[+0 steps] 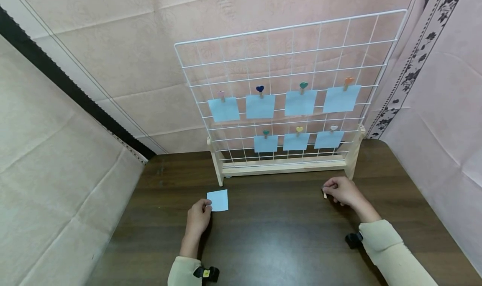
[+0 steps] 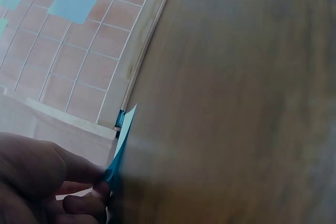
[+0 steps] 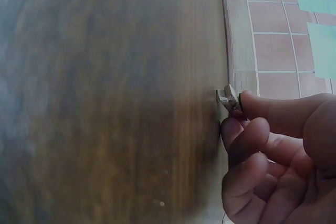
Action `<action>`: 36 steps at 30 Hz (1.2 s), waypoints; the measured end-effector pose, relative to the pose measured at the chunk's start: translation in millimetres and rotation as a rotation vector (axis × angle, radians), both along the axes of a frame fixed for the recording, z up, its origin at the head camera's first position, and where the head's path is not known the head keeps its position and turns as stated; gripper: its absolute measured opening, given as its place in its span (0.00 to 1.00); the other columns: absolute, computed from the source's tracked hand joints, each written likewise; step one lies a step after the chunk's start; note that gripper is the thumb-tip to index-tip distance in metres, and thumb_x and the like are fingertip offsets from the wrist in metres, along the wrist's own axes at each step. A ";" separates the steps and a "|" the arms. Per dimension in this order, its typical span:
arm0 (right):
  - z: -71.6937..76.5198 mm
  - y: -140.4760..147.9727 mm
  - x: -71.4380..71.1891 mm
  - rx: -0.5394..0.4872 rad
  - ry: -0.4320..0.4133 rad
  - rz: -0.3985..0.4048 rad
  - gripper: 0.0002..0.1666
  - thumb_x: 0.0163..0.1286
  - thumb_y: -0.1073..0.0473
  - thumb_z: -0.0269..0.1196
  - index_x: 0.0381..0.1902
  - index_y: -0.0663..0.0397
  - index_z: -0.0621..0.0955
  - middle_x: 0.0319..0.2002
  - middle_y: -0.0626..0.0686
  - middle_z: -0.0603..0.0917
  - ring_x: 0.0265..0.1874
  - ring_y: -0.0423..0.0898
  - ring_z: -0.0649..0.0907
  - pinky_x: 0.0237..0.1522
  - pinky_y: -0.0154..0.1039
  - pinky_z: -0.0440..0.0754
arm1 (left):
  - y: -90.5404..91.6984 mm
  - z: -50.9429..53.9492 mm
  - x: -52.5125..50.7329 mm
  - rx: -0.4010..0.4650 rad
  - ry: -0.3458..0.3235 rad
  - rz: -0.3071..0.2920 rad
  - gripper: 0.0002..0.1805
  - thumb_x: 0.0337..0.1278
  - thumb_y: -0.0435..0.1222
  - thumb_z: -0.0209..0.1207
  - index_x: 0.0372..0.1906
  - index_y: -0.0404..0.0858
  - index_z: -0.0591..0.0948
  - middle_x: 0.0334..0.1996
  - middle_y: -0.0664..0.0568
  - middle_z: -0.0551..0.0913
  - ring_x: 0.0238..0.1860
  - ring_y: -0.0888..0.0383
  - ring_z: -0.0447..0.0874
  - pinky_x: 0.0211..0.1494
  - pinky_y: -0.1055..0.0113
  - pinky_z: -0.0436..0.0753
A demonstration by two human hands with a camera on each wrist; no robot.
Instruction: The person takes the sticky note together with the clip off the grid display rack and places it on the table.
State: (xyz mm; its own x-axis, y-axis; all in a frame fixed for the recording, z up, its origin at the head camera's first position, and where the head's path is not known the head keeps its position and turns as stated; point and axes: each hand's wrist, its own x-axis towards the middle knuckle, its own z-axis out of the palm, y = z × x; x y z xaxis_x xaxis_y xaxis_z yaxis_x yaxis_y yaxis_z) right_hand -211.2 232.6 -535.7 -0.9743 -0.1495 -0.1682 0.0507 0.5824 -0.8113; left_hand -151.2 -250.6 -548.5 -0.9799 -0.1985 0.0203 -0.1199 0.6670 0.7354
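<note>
My left hand (image 1: 198, 217) pinches a light blue square of paper (image 1: 218, 200) by its edge, in front of the rack's left foot; in the left wrist view the paper (image 2: 124, 139) is seen nearly edge-on. Between thumb and fingers my right hand (image 1: 342, 190) holds a small wooden clothespin (image 1: 325, 195), near the rack's right foot. The right wrist view shows the clothespin (image 3: 228, 98) poking out past the fingertips. Behind both hands stands a white wire grid rack (image 1: 241, 124) on a wooden base (image 1: 284, 168). Blue paper squares hang on it in two rows, each under a heart-topped clothespin.
The upper row includes a paper under an orange heart (image 1: 342, 99); the lower row's leftmost paper (image 1: 265, 144) hangs under a green heart. Brown tabletop (image 1: 263, 227) lies beneath the hands. Pale patterned cloth (image 1: 113, 60) covers the walls behind and at both sides.
</note>
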 end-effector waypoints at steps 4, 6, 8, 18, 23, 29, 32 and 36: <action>-1.0 0.8 -0.4 -0.008 -0.024 0.002 0.12 0.77 0.63 0.63 0.47 0.70 0.84 0.30 0.52 0.84 0.20 0.47 0.79 0.18 0.43 0.78 | -0.1 1.0 -0.8 -0.031 -0.018 -0.002 0.11 0.73 0.29 0.58 0.52 0.31 0.86 0.33 0.46 0.83 0.34 0.51 0.78 0.41 0.53 0.80; -1.1 1.3 -0.4 -0.009 -0.036 0.001 0.12 0.77 0.63 0.63 0.49 0.71 0.84 0.30 0.52 0.84 0.20 0.47 0.79 0.19 0.43 0.79 | -0.7 1.1 -1.2 -0.045 -0.035 -0.002 0.11 0.72 0.30 0.58 0.52 0.32 0.86 0.31 0.47 0.82 0.32 0.52 0.77 0.39 0.55 0.79; -0.7 2.3 -0.3 -0.014 -0.043 0.004 0.14 0.78 0.64 0.62 0.52 0.72 0.82 0.31 0.53 0.83 0.21 0.47 0.80 0.20 0.43 0.79 | -1.1 1.0 -1.3 -0.058 -0.047 -0.004 0.11 0.72 0.30 0.59 0.52 0.34 0.86 0.29 0.49 0.80 0.30 0.53 0.76 0.36 0.57 0.77; 2.6 2.1 0.6 0.006 -0.045 0.022 0.16 0.82 0.64 0.55 0.57 0.71 0.80 0.31 0.54 0.81 0.21 0.48 0.79 0.21 0.45 0.80 | -1.5 -0.2 -1.1 -0.061 -0.059 0.005 0.11 0.74 0.32 0.58 0.53 0.37 0.86 0.26 0.50 0.77 0.29 0.53 0.73 0.34 0.59 0.73; 1.3 4.2 -0.4 0.019 -0.031 0.034 0.17 0.84 0.64 0.51 0.59 0.71 0.79 0.32 0.55 0.79 0.19 0.47 0.75 0.20 0.44 0.78 | -0.4 -0.7 -1.3 -0.040 -0.051 0.015 0.12 0.74 0.35 0.59 0.55 0.38 0.84 0.25 0.50 0.75 0.27 0.53 0.72 0.32 0.59 0.72; 1.4 6.0 1.6 0.057 0.029 0.029 0.18 0.84 0.62 0.52 0.60 0.70 0.79 0.25 0.54 0.78 0.18 0.47 0.76 0.19 0.45 0.78 | 3.6 -0.2 -1.2 0.030 0.017 0.040 0.12 0.75 0.36 0.59 0.55 0.36 0.84 0.25 0.50 0.74 0.26 0.54 0.71 0.32 0.61 0.72; 3.5 5.5 3.2 0.082 0.073 0.017 0.17 0.84 0.63 0.53 0.59 0.69 0.80 0.25 0.55 0.79 0.18 0.48 0.77 0.18 0.45 0.78 | 7.4 0.1 -0.6 0.084 0.087 0.047 0.11 0.75 0.35 0.60 0.54 0.33 0.84 0.27 0.49 0.75 0.28 0.55 0.72 0.34 0.61 0.73; 7.6 2.3 4.2 0.149 0.197 0.012 0.15 0.81 0.64 0.56 0.55 0.69 0.82 0.37 0.63 0.86 0.30 0.54 0.83 0.30 0.51 0.81 | 12.9 0.0 0.3 0.121 0.158 0.066 0.11 0.75 0.34 0.61 0.54 0.33 0.84 0.33 0.47 0.80 0.34 0.55 0.74 0.39 0.62 0.75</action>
State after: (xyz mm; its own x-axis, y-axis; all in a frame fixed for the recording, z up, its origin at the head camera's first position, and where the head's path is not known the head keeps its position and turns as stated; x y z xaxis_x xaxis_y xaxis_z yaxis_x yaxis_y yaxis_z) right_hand -207.0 234.9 -528.1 -0.9888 -0.1491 0.0042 -0.1080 0.6963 -0.7096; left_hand -150.8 -237.7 -548.6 -0.9512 -0.2725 0.1450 -0.0372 0.5674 0.8226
